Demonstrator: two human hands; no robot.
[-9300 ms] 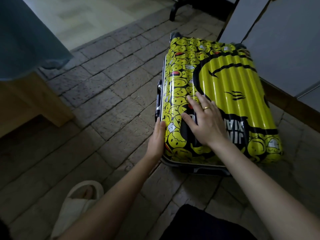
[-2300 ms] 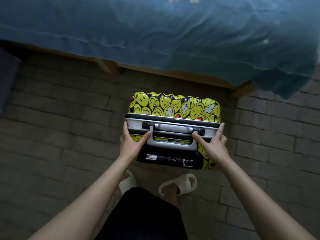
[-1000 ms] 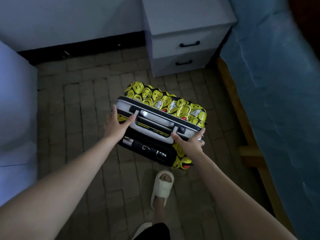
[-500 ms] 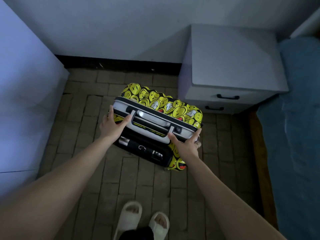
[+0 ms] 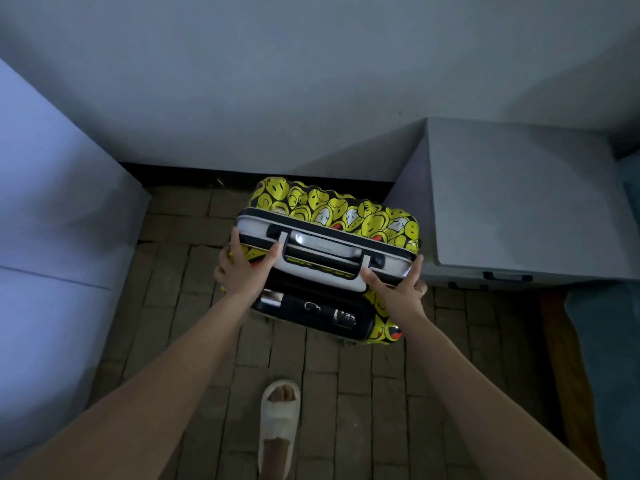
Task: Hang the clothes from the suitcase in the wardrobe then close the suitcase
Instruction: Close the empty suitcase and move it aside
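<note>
Nearer the wall now, upright suitcase (image 5: 332,258) sits between left hand (image 5: 247,268) and right hand (image 5: 398,289), each grip clamped on its top.

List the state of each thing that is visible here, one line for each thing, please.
suitcase: closed, upright on the floor.
carry handle: lying against the top, not gripped.
left hand: holds the suitcase's left top edge.
right hand: holds its right top edge.
nightstand: both drawers shut.
slipper: worn on a foot.
</note>
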